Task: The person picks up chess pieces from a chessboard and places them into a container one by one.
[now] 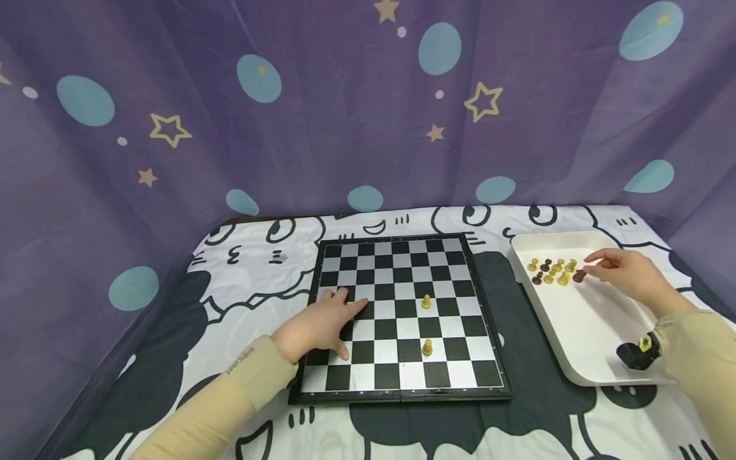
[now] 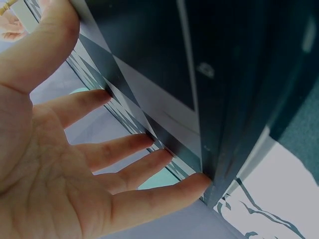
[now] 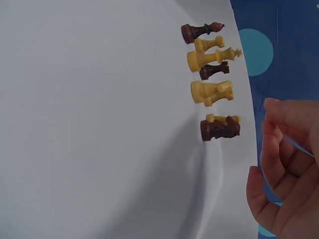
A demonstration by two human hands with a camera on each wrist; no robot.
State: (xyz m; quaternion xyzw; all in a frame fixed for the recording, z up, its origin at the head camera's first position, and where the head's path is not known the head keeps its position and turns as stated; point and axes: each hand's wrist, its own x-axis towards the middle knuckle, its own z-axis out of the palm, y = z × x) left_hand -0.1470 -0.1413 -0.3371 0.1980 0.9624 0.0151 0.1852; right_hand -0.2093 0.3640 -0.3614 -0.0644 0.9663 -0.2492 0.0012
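My left hand (image 1: pixel 324 322) rests on the left side of the chessboard (image 1: pixel 399 394), fingers spread and fingertips touching the squares. In the left wrist view, that hand (image 2: pixel 65 164) holds nothing. A yellow pawn (image 1: pixel 426 301) stands right of the board's middle, and another yellow pawn (image 1: pixel 427 347) stands nearer the front. Over the white tray (image 1: pixel 604 338), my right hand (image 1: pixel 629 275) has loosely bent fingers, with nothing seen between them. Closest to it is a dark brown knight (image 3: pixel 219 129). Beside that stand several yellow and brown pieces, including a yellow king (image 3: pixel 214 57).
A white tablecloth (image 1: pixel 253 255) with black cartoon drawings covers the table under board and tray. Behind rises a purple curtain (image 1: pixel 345 128) with stars and blue ovals. The black wrist camera (image 1: pixel 635 354) on my right wrist hangs over the tray's right side.
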